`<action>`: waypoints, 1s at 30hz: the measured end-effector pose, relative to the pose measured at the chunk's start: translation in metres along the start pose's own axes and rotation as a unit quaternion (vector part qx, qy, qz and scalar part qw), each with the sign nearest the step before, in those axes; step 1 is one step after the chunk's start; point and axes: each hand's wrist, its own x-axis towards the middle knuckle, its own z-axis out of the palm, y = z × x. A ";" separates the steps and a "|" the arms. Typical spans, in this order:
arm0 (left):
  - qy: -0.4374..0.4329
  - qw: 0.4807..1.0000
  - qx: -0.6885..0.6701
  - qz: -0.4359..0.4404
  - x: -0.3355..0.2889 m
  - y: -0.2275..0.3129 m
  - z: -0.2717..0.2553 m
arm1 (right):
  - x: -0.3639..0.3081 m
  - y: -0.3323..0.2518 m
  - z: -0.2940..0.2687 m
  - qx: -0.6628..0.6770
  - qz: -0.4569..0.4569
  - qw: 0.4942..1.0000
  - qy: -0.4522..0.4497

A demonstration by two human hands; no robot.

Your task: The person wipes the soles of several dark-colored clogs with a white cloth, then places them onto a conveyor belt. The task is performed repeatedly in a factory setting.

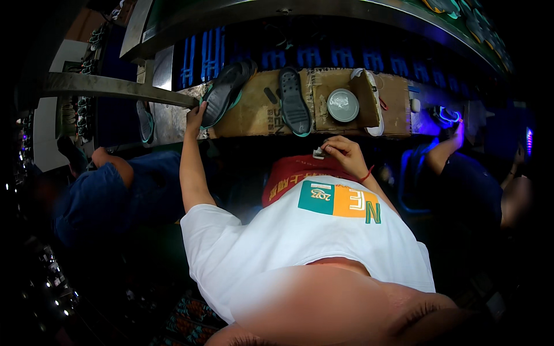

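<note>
Head view, looking down over a white printed T-shirt (300, 242) to a brown cardboard-covered work surface (254, 112) across the upper centre of the frame. The left hand (195, 117), arm stretched up toward the upper left, closes its fingers on the lower end of a dark rubber shoe sole with a green edge (226, 92), which lies tilted across the left end of the cardboard, beside a grey metal bar (115, 87). The right hand (344, 153), at centre frame just below the cardboard's front edge, pinches a small pale object (318, 153) between narrowed fingertips; what the object is cannot be told. A red cord circles that wrist.

A second dark treaded sole with a teal rim (293, 102) lies upright at centre on the cardboard, well apart from the first. Just to its right sits a round grey tin (343, 105). A red cloth (288, 173) covers the lap. Other people in blue sit at the left and right edges.

Judged step: taking up the tilted sole. Drawing it toward the centre appears to call for a firm left-hand grip that clears the bar and the neighbouring sole.
</note>
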 end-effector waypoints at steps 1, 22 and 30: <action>-0.011 1.000 -0.023 0.008 0.001 0.006 0.003 | -0.001 0.001 -0.001 0.003 0.003 1.000 0.000; -0.038 0.871 -0.483 -0.083 -0.087 0.013 0.146 | -0.003 0.008 -0.022 -0.011 0.024 0.999 0.031; -0.026 0.842 -0.530 -0.099 -0.144 0.049 0.170 | 0.024 0.028 -0.010 0.100 0.075 0.992 0.016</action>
